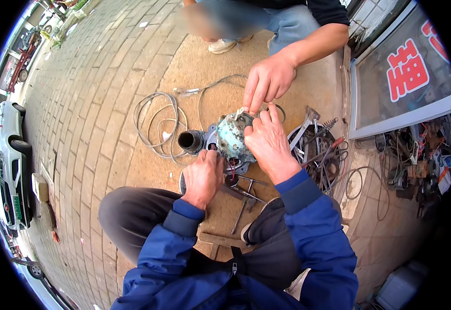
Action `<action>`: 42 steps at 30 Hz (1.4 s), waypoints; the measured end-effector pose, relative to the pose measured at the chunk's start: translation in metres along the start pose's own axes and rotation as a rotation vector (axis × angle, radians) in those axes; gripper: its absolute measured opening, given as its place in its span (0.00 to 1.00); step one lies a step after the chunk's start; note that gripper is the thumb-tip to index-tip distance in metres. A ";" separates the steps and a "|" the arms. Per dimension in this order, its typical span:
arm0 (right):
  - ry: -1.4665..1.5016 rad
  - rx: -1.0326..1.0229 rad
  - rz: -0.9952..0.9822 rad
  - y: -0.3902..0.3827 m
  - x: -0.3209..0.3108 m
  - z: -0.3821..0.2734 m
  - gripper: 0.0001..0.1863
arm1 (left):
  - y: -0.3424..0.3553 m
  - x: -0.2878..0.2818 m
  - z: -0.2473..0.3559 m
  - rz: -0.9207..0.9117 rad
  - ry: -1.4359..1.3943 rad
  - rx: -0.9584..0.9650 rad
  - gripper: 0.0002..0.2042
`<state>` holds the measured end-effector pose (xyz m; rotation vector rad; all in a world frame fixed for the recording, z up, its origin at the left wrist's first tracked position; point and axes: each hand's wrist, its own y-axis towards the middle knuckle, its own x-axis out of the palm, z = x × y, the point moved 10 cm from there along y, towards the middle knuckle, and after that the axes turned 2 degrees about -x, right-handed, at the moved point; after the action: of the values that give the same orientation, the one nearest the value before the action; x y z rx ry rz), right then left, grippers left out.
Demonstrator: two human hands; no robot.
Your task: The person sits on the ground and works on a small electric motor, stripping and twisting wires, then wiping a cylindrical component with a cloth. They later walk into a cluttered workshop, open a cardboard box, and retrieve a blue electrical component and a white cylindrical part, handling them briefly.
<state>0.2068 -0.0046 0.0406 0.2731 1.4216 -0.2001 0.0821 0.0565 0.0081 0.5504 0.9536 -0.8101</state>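
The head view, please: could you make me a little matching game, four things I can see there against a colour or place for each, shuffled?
Things:
1. Rounded metal casing
2. Coiled cable
3. T-handled tool
4. White car

Colours and places:
A. Near the picture's left edge
B. Patchy turquoise, with worn, dirty areas
C. Just below the casing in the picture
D. In loops on the ground, up and left of the casing

Right pairs: 1-B, 2-D, 3-C, 4-A
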 end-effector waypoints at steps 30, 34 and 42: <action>0.313 0.077 0.243 -0.029 -0.037 0.022 0.09 | -0.002 0.007 -0.006 -0.017 -0.255 -0.040 0.13; 0.365 0.107 0.291 -0.034 -0.037 0.026 0.09 | -0.005 0.031 -0.034 -0.260 -0.344 -0.249 0.11; 0.741 0.358 0.051 -0.055 -0.012 0.017 0.10 | -0.015 0.051 -0.027 -0.393 -0.472 -0.324 0.12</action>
<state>0.2050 -0.0626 0.0514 0.7302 2.1074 -0.3327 0.0732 0.0491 -0.0503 -0.1186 0.7369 -1.0513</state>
